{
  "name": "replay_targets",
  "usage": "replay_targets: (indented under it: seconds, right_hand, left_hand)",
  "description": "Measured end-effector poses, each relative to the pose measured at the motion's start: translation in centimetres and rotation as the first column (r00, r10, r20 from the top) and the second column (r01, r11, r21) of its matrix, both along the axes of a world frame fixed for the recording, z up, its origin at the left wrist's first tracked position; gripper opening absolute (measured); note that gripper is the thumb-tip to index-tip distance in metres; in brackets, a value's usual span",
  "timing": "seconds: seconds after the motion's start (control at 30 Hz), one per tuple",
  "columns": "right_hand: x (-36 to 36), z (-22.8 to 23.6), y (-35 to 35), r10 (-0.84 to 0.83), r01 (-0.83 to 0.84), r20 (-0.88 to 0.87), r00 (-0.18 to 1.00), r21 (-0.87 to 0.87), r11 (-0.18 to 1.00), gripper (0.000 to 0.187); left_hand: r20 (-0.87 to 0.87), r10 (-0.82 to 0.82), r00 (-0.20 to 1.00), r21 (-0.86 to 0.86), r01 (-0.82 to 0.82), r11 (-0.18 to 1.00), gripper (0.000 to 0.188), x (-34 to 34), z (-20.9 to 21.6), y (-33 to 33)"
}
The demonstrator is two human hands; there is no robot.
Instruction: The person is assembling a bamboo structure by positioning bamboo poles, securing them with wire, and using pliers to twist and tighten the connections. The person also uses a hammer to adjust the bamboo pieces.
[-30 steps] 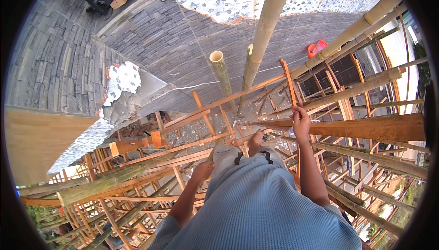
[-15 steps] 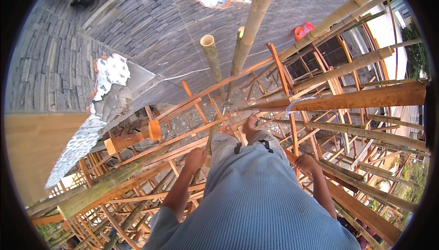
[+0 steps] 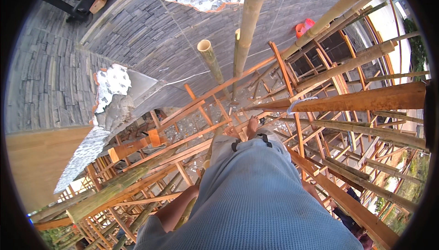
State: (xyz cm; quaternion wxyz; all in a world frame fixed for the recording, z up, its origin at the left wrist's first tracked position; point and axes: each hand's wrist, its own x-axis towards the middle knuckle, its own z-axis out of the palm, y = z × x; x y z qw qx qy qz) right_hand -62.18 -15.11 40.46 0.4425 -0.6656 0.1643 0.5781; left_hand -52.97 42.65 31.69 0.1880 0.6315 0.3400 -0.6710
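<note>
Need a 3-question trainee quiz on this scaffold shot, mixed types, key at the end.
1. Multiple choice: what colour is the bucket-like container near the upper right?
A) blue
B) red
C) green

2. True or false: the leftmost upright bamboo pole before the grey stone wall shows an open, hollow top.

3. Open: can you tell what the person's hands grip? Why?

Key:
1. B.
2. True.
3. No: the left forearm and right forearm show only in part beside the blue shirt, and the hands can't be made out.
</note>
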Motion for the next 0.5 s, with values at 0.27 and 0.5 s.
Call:
replay_targets:
  seconds: [0.27, 0.5]
  right_hand:
    - [2.1, 0.4, -1.6, 0.019, -0.019, 0.009, 1.000, 0.044, 0.999, 0.049]
    - [4.4, 1.0, -3.5, 0.039, -0.040, 0.009, 0.999, 0.104, 0.994, 0.055]
  left_hand:
    - [0.015, -0.195, 0.981, -0.243, 0.193, 0.951, 0.066, 3.2, 2.0, -3.7]
    - [0.036, -0.295, 0.955, -0.336, 0.289, 0.896, 0.066, 6.0, 5.0, -5.8]
